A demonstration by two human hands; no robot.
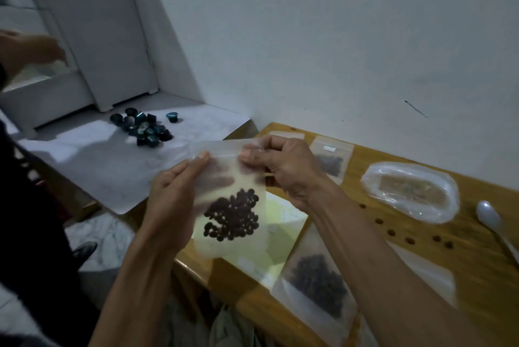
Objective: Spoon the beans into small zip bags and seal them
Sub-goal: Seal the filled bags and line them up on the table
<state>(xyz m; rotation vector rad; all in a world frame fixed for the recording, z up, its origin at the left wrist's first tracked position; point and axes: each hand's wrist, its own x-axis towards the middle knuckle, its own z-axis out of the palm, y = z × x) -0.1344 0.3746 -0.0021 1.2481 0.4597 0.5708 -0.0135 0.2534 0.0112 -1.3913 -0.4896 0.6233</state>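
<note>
Fingers [203, 157] of the left hand [171, 200] and right hand [283, 166] pinch the top edge of a zip bag [233, 203] of beans [234, 216], held above the worktop's [477, 276] near-left edge. Filled bags [317, 285] lie alongside; a spoon [490, 217] rests at the right edge.

zip bag [230, 206]: frosted, translucent plastic, soft matt sheen
beans [233, 217]: dark brown, slightly glossy
table [477, 276]: yellowish wood, smooth, visible grain
spoon [490, 220], at 3 o'clock: white plastic, glossy
clear wrapper [410, 192]: thin crinkled plastic, shiny
cups [146, 127], at 10 o'clock: dark teal, glossy
sheet [92, 161] beneath them: white paper, matt
</note>
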